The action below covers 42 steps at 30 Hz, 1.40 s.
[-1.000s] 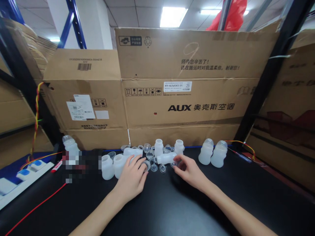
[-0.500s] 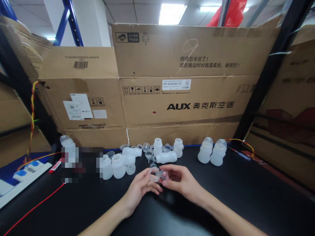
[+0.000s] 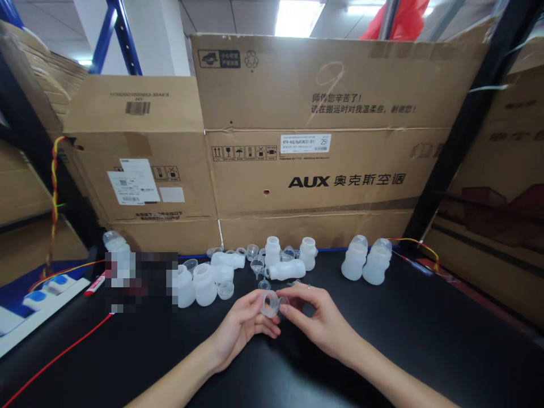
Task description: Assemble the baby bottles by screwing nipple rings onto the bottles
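Note:
Between the thumb and fingers of my left hand is a clear threaded bottle ring, its round opening turned toward me. My right hand pinches a small clear bottle teat against the ring's right side. Fingertips partly hide the teat, and how far it sits inside the ring cannot be made out. Just beyond my hands lies a white bottle on its side. Clear funnel-shaped teats are scattered near it.
Two capped bottles stand at the right. Open bottles and a loose ring sit left of my hands. Cardboard walls the back of the black table. A power strip and red marker lie far left.
My right hand has brought the teat left, up against the ring. The ring has turned so its threaded opening faces me more.

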Available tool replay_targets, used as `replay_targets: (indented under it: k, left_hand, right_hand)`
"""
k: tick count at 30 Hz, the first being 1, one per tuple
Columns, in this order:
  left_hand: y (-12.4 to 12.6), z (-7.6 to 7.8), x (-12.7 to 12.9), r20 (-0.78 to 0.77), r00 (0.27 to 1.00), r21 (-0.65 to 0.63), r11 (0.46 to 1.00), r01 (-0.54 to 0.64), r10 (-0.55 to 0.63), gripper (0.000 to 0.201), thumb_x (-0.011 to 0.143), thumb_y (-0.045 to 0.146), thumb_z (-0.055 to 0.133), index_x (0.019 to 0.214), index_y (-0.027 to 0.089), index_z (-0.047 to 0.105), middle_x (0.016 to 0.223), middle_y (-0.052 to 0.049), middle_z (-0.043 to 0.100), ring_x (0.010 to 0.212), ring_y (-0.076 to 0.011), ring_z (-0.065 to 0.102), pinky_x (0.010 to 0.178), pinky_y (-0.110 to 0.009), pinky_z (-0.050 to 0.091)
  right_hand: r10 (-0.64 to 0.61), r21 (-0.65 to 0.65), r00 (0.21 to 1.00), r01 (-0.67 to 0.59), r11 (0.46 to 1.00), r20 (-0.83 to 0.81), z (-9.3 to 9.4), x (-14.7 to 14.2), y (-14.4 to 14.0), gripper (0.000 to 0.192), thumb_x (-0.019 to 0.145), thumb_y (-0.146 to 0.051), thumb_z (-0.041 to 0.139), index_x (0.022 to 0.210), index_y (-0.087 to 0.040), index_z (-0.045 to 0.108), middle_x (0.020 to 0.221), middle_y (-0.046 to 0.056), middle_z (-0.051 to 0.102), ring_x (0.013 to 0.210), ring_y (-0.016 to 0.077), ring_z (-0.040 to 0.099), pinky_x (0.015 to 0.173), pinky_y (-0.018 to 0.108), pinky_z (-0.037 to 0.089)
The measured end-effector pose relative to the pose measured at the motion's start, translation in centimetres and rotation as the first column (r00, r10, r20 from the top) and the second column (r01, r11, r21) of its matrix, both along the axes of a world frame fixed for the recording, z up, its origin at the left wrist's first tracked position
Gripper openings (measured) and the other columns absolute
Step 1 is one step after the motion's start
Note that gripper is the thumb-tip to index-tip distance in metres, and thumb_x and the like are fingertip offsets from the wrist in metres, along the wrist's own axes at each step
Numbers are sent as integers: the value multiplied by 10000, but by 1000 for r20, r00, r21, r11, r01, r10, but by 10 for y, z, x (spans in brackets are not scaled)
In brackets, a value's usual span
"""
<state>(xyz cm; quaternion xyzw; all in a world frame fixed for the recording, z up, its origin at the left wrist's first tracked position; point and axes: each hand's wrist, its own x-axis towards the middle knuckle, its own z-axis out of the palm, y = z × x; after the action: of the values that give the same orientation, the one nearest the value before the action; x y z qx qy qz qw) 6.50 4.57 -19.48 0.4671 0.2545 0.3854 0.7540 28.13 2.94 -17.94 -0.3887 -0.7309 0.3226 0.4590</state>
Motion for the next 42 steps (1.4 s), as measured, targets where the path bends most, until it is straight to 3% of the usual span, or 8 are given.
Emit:
replay_targets:
  k: [4,9,14,21,26,34,37,42]
  left_hand:
    - [-3,3,2,-42,999,52,999,7,-5,408,938,430,697,1227,144,670,1017,-120,745,827,-219,750,831,-347,556]
    - [-5,6,3,-13,998,67,996,57,-56,393,968,464,653,1167,133,722,1027,-122,741,883,-215,733,867,-352,547]
    - [-7,6,3,-28,995,65,993,96,-94,356,996,429,612,1168,137,721,994,-115,741,883,-215,730,875,-362,543]
    - [-9,3,4,-89,991,93,990,103,-95,463,983,438,617,1344,153,660,1047,-130,748,899,-233,732,865,-375,552]
    - [-17,4,9,-256,964,257,966,-6,74,565,961,576,611,1374,190,644,1085,-115,730,943,-236,685,779,-345,590]
    - [-25,0,7,-473,800,573,818,-40,371,527,1039,548,453,1454,241,560,886,-44,711,791,-187,647,750,-291,561]
    - [-25,-4,6,-503,769,612,791,-6,395,522,1053,533,417,1463,238,548,815,-29,702,737,-182,641,704,-273,534]
    - [-27,-5,6,-509,771,595,804,-6,383,572,1046,560,411,1445,186,580,780,-50,732,732,-194,682,743,-286,556]
  right_hand:
    - [-114,74,993,113,991,8,-1,-7,-7,229,956,-389,722,1129,-252,784,924,31,752,767,150,647,736,263,512]
    - [18,234,983,-62,970,184,1,-8,-17,440,1045,-217,508,1477,-287,548,1079,39,735,901,165,634,823,287,517]
    - [-55,349,972,-28,937,227,-7,-11,-15,499,987,-134,527,1462,-287,505,1073,33,704,928,163,631,844,290,509]
    - [-233,122,970,224,967,64,-9,-23,-10,336,867,-172,617,1199,-217,640,1009,36,599,811,137,571,713,244,480]
    - [-208,-47,978,209,977,30,-8,-25,-7,205,846,-207,641,1047,-197,686,970,22,632,690,105,570,615,216,471]
    - [-166,-209,983,147,967,-76,-3,-31,-8,297,832,-250,673,1122,-186,675,768,-8,673,625,124,626,604,217,503]
    - [-168,-201,982,148,968,-90,-4,-33,-9,221,835,-239,659,1049,-182,668,734,-26,633,622,110,592,597,203,470]
    - [-194,-183,978,177,967,-80,-8,-36,-10,223,796,-183,637,1019,-187,639,663,-62,543,602,98,506,579,186,410]
